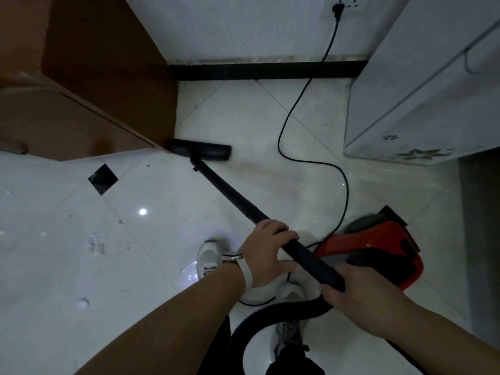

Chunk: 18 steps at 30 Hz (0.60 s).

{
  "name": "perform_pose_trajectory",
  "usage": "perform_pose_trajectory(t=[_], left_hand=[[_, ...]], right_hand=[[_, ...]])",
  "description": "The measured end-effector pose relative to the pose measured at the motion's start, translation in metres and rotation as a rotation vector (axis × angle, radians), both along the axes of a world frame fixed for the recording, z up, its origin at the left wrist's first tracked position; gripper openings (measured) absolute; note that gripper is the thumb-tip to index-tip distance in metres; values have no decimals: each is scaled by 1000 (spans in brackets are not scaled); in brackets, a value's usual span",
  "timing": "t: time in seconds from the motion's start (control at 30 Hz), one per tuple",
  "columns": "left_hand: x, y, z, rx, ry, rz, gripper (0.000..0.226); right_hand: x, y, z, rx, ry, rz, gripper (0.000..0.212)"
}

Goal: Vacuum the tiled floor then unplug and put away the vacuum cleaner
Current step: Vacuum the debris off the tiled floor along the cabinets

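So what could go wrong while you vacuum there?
The power cord loops across the floor from the wall plug to the red vacuum body, so a foot might catch it. The floor head on the wand sits right by the brown cabinet corner and may bump it. The hose curls by the shoes: a possible trip.

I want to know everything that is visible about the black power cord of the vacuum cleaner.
The thin black power cord looks rubber-coated. Its black plug sits in the white wall socket. The cord hangs down the white wall, crosses the dark baseboard, then lies slack in an S-curve on the glossy pale tiled floor and reaches the red canister vacuum body. The left hand and right hand grip the black wand tube, not the cord.
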State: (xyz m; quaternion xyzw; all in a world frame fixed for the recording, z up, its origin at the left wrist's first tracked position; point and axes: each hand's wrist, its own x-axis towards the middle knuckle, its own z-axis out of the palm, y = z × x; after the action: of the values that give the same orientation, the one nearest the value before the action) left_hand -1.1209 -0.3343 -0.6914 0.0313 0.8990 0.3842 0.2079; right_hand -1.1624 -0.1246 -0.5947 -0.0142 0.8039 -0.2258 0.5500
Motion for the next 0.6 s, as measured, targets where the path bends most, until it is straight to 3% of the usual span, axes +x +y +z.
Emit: perform_pose_trajectory(t=[0.2, 0.6], left_hand=[[28, 9, 13, 36, -40, 87, 57], [68, -5, 20, -28, -75, -12, 53]], right_hand=[[15, 0, 5, 10, -48, 69, 30], [47, -10, 10, 60, -30, 258, 24]])
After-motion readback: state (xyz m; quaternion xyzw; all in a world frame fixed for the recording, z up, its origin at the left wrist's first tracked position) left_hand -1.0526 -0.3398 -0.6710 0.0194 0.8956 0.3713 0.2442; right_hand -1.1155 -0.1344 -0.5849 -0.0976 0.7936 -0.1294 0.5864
